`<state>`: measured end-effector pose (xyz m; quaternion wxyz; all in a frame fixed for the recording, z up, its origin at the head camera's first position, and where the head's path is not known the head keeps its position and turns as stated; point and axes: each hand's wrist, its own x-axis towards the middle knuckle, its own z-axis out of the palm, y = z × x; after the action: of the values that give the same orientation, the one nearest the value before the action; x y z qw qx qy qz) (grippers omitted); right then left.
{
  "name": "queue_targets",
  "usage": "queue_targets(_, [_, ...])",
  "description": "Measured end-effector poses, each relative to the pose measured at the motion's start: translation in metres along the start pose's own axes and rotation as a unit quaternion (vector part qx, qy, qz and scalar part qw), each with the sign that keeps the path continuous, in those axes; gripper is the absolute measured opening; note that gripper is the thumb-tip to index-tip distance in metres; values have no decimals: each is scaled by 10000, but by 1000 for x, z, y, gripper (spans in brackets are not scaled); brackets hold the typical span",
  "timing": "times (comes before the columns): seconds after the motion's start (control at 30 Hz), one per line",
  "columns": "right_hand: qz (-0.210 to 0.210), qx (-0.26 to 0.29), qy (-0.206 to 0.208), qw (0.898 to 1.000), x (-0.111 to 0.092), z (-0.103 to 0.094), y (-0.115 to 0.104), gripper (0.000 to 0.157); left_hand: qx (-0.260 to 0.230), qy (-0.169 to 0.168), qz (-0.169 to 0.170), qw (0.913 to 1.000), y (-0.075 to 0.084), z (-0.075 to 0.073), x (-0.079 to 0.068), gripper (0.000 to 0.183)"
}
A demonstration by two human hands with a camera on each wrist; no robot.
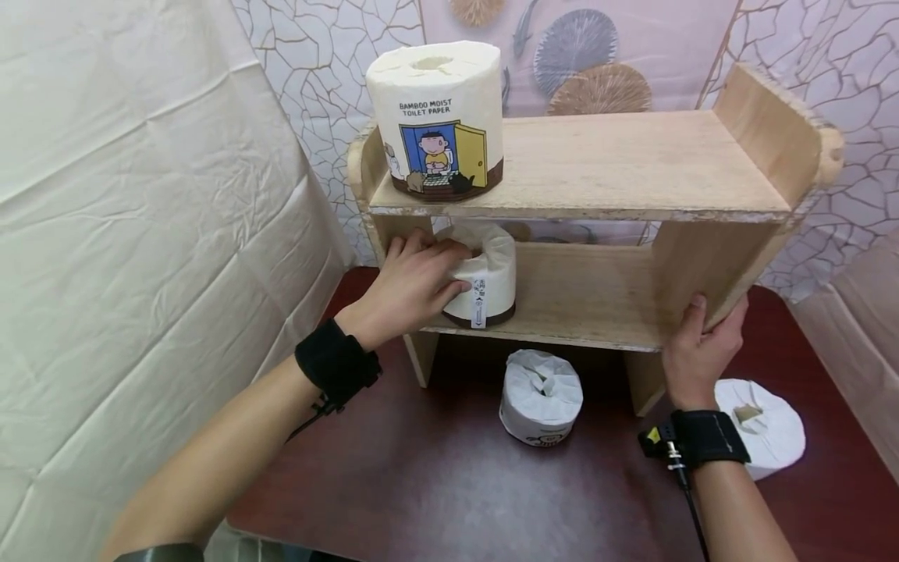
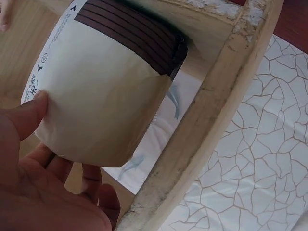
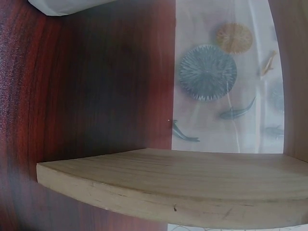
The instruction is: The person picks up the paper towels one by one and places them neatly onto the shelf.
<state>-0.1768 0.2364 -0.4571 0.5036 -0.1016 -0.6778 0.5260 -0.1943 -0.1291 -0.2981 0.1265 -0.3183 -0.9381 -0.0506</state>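
On the middle shelf stands a wrapped toilet paper roll (image 1: 497, 261) with a dark brown band round its base. My left hand (image 1: 414, 285) holds this roll by its upper part, the thumb on its front and fingers at the top opening. In the left wrist view, the thumb (image 2: 41, 106) presses the printed strip of the wrapped roll (image 2: 106, 91). My right hand (image 1: 702, 351) grips the right side panel (image 1: 723, 265) of the wooden shelf (image 1: 618, 168), thumb on the inner face. The right wrist view shows the panel's lower end (image 3: 168, 183) but not the hand.
A printed toilet paper roll (image 1: 438, 125) stands at the left of the top shelf. One white roll (image 1: 541, 398) sits on the dark red table (image 1: 449, 484) before the shelf's lower opening. Another white roll (image 1: 772, 429) lies beside my right wrist. Patterned cloth (image 1: 309, 70) hangs behind.
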Motion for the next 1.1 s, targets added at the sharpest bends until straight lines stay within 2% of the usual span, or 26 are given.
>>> queue_targets(0.33, [-238, -24, -182, 9995, 1, -3, -1, 47, 128, -248, -82, 9996, 0, 2, 1, 50])
queue_targets(0.47, [-153, -6, -131, 9998, 1, -3, 1, 46, 52, -285, -184, 9994, 2, 3, 1, 52])
queue_targets(0.67, [-32, 16, -128, 9999, 1, -2, 2, 46, 167, -99, -256, 9995, 6, 5, 2, 56])
queue_targets(0.83, [-118, 35, -150, 9998, 0, -1, 1, 45, 398, 19, -283, 9988, 10, 7, 3, 76])
queue_targets(0.93, [-200, 29, -185, 9996, 0, -2, 0, 45, 516, 177, -313, 9980, 12, 10, 4, 84])
queue_targets(1.1, [-172, 47, -184, 9997, 1, -2, -1, 46, 810, 511, -393, 9946, 17, 13, 9, 87])
